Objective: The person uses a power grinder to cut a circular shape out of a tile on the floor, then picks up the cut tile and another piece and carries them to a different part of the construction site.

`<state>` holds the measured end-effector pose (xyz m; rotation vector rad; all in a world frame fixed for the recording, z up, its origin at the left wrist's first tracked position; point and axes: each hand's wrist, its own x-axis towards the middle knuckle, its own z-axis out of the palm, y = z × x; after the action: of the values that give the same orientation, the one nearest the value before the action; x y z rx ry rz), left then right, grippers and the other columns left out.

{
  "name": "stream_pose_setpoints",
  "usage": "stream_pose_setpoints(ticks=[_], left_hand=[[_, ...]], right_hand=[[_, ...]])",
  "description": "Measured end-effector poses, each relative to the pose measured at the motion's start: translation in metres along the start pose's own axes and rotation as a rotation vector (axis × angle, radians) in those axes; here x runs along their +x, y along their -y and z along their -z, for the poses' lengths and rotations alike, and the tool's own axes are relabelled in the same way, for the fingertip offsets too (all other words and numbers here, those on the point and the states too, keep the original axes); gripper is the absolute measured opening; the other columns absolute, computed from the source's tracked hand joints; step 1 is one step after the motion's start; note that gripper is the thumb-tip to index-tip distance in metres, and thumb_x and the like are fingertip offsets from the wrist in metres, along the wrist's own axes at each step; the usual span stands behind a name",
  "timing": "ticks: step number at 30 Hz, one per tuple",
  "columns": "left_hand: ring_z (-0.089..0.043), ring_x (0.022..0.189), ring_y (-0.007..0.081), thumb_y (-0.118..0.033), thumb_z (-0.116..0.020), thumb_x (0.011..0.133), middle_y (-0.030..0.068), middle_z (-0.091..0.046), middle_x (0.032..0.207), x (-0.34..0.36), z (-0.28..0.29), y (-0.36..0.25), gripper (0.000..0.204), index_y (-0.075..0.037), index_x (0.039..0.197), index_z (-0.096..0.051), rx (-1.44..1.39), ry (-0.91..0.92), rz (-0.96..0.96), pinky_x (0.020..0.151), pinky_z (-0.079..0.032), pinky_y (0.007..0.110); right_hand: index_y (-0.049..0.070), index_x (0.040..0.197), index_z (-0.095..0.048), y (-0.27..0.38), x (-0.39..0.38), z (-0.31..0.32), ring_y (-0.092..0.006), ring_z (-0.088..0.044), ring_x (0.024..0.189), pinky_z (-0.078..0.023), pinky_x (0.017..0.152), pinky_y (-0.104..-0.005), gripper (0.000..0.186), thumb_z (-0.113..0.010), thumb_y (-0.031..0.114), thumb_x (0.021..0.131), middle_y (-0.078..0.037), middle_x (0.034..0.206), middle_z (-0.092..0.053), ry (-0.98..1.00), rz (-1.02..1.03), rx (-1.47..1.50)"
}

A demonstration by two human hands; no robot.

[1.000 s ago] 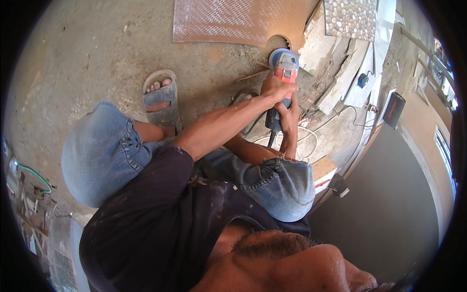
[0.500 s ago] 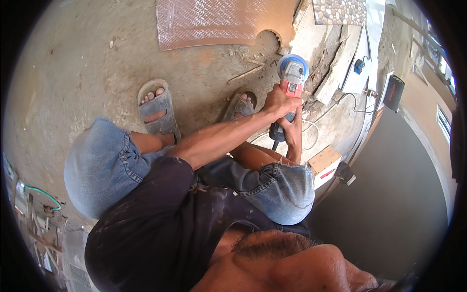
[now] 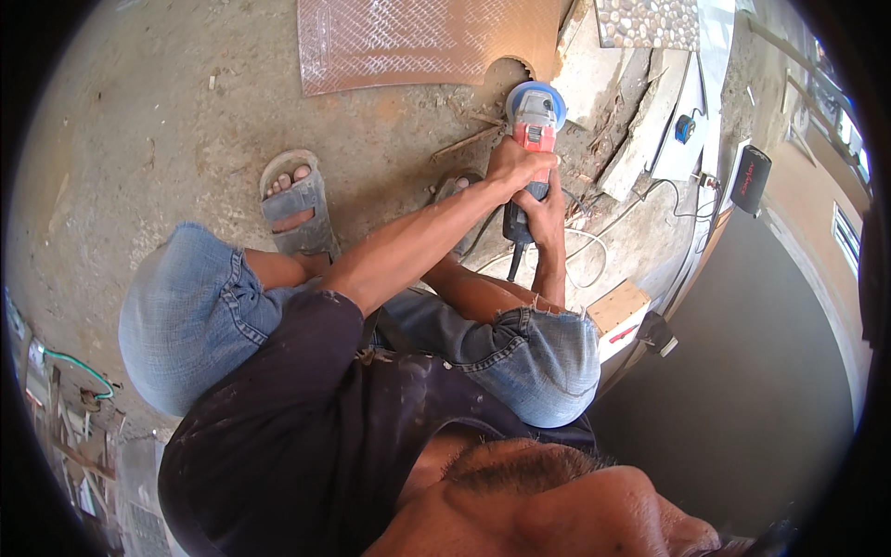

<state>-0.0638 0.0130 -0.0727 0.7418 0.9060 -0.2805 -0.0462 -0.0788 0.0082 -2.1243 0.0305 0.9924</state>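
Both my hands grip an angle grinder point(image 3: 535, 135) with a red and grey body, a blue disc and a black handle end with a cord. My left hand point(image 3: 518, 169) wraps over the red part from above, and my right hand point(image 3: 543, 213) holds the dark rear body below it. Just beyond the disc lies a brown patterned sheet point(image 3: 390, 42) with a curved notch in its near edge. Broken pale boards point(image 3: 640, 139) lie to the right of the grinder. Whether the disc spins or touches anything I cannot tell.
My sandalled left foot point(image 3: 297, 213) is on the concrete floor. A pebble-patterned tile point(image 3: 650, 19), a blue tape measure point(image 3: 685, 128), cables and a black case point(image 3: 750, 181) are to the right. A small wooden box point(image 3: 617, 306) is by my right knee; scrap wood point(image 3: 74, 446) lies at lower left.
Half a second ago the grinder was further right and nearer me, away from the notched sheet. It has moved back up and left toward the notch, with both hands still on it.
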Motion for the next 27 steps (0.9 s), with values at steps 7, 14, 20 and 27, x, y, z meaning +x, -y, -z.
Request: stream_pose_setpoints(ticks=[7, 14, 20, 27], left_hand=[[-0.069, 0.072, 0.0209, -0.031, -0.081, 0.068, 0.0105, -0.072, 0.082, -0.006, 0.001, 0.006, 0.037, -0.003, 0.089, -0.074, -0.035, 0.027, -0.018, 0.067, -0.054, 0.035], [-0.069, 0.075, 0.0205, -0.032, -0.080, 0.069, 0.0102, -0.073, 0.085, 0.016, 0.006, 0.013, 0.038, -0.003, 0.093, -0.074, -0.122, 0.108, 0.017, 0.068, -0.054, 0.035], [-0.068, 0.079, 0.0194, -0.032, -0.080, 0.071, 0.0096, -0.072, 0.088, -0.003, 0.006, -0.001, 0.038, -0.003, 0.095, -0.074, -0.059, 0.086, -0.002, 0.071, -0.054, 0.034], [-0.068, 0.078, 0.0182, -0.031, -0.081, 0.072, 0.0080, -0.072, 0.088, 0.014, 0.012, 0.002, 0.035, -0.005, 0.095, -0.074, -0.173, 0.116, -0.040, 0.071, -0.053, 0.034]], right_hand=[[0.002, 0.132, -0.048, -0.006, -0.006, -0.004, -0.0170, -0.064, 0.088, -0.052, 0.077, -0.0314, 0.064, -0.075, 0.016, 0.076, -0.010, 0.100, -0.067, -0.026, 0.032, -0.005], [0.001, 0.132, -0.047, 0.005, 0.004, -0.004, -0.0183, -0.064, 0.088, -0.052, 0.078, -0.0324, 0.066, -0.076, 0.019, 0.075, -0.011, 0.101, -0.067, 0.003, -0.020, -0.125], [0.002, 0.134, -0.046, 0.004, -0.004, -0.005, -0.0191, -0.065, 0.091, -0.052, 0.080, -0.0330, 0.068, -0.076, 0.018, 0.075, -0.012, 0.104, -0.067, -0.036, 0.013, -0.099], [0.001, 0.135, -0.046, 0.013, 0.011, -0.008, -0.0200, -0.065, 0.092, -0.052, 0.081, -0.0336, 0.070, -0.076, 0.020, 0.075, -0.013, 0.104, -0.067, 0.001, -0.006, -0.176]])
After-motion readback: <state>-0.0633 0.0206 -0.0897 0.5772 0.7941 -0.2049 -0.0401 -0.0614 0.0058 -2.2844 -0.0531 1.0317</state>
